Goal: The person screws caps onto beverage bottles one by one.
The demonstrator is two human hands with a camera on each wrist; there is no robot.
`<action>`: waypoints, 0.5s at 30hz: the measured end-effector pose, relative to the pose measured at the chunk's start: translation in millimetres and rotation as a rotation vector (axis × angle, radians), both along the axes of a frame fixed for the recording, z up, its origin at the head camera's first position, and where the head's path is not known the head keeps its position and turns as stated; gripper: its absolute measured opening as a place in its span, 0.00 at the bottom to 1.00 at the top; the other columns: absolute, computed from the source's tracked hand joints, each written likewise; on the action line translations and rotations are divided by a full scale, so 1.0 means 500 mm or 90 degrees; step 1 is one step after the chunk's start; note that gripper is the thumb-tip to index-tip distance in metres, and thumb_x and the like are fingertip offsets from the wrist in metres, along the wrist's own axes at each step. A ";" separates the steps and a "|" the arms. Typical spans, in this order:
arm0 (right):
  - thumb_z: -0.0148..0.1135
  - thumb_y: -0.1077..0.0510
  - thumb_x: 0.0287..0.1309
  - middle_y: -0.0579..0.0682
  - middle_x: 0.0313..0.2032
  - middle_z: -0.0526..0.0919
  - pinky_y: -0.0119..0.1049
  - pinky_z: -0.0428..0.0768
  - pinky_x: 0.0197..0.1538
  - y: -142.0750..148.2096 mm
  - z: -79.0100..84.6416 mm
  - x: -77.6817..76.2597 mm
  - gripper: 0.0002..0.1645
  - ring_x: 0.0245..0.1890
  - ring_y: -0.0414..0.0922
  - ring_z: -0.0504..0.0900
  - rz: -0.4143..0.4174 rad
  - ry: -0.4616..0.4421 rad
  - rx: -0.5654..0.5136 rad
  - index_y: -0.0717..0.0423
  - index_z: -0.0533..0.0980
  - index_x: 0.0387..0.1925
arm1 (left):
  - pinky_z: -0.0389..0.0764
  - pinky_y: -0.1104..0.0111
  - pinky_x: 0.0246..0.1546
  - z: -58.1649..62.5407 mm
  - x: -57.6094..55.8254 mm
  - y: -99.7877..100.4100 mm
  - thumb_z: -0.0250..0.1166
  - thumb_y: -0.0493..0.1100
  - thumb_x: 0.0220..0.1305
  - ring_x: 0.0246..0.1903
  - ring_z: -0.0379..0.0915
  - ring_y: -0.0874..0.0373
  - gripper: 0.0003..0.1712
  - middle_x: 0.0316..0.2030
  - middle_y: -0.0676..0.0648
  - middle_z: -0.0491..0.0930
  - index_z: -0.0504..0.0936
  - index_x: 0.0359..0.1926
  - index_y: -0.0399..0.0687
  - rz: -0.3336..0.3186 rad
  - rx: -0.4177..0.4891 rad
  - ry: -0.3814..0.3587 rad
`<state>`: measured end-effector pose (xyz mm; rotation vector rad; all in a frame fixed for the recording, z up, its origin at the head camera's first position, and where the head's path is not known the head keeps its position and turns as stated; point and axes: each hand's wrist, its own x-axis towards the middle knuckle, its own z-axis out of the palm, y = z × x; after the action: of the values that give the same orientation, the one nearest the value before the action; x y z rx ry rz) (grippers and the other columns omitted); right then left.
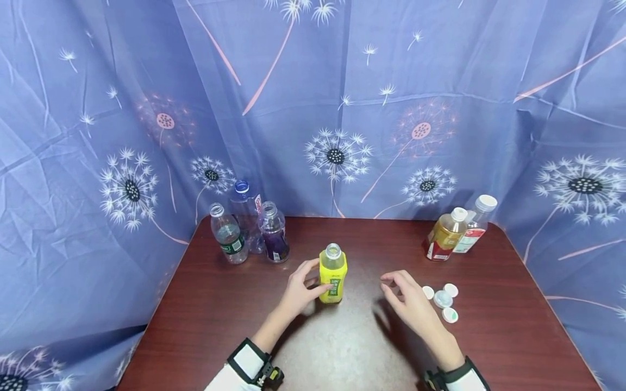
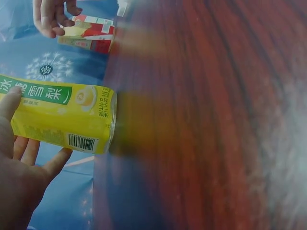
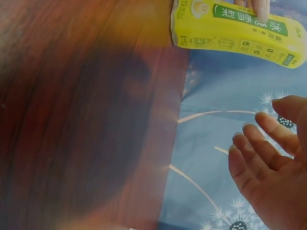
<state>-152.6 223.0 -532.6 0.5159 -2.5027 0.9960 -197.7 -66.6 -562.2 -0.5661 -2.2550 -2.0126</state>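
Note:
An uncapped bottle with a yellow label (image 1: 332, 274) stands upright near the middle of the table. My left hand (image 1: 298, 290) grips it from the left, thumb across the front label and fingers behind; the left wrist view shows this hand (image 2: 24, 177) around the same yellow bottle (image 2: 62, 115). To the right of the bottle, apart from it, my right hand (image 1: 411, 304) hovers above the table with loosely bent fingers and holds nothing. In the right wrist view, its fingers (image 3: 259, 153) are spread beneath the yellow bottle (image 3: 230, 28). Several loose caps (image 1: 443, 299) lie beside the right hand.
At the back left, three uncapped bottles stand together: one with a green label (image 1: 230, 239), a bluish one (image 1: 242, 206) and one with a purple label (image 1: 275, 236). Two white-capped bottles, one amber (image 1: 444, 236) and one clear (image 1: 476, 225), stand at the back right before the curtain (image 1: 371, 70).

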 end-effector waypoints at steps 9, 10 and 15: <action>0.70 0.68 0.61 0.40 0.36 0.81 0.35 0.85 0.34 -0.002 -0.003 0.004 0.13 0.34 0.33 0.78 0.011 0.012 0.004 0.55 0.83 0.47 | 0.84 0.51 0.58 -0.002 0.013 0.027 0.78 0.29 0.55 0.59 0.77 0.37 0.35 0.57 0.35 0.80 0.77 0.64 0.38 -0.038 -0.007 -0.012; 0.70 0.68 0.60 0.39 0.36 0.80 0.35 0.84 0.34 -0.002 -0.003 0.004 0.13 0.34 0.33 0.78 0.012 0.013 0.005 0.54 0.83 0.46 | 0.84 0.51 0.58 -0.003 0.014 0.030 0.79 0.30 0.55 0.59 0.77 0.38 0.35 0.58 0.36 0.81 0.77 0.64 0.39 -0.041 -0.012 -0.015; 0.70 0.68 0.61 0.38 0.34 0.80 0.34 0.84 0.34 -0.003 -0.006 0.002 0.12 0.33 0.33 0.77 0.012 -0.003 0.010 0.53 0.83 0.45 | 0.83 0.55 0.60 -0.003 0.015 0.037 0.80 0.35 0.56 0.60 0.78 0.43 0.35 0.58 0.40 0.83 0.77 0.64 0.46 -0.051 -0.029 -0.030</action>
<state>-151.4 221.4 -535.5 0.5436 -2.5159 0.9861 -190.0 -48.0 -563.9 -0.6292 -2.3468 -2.0376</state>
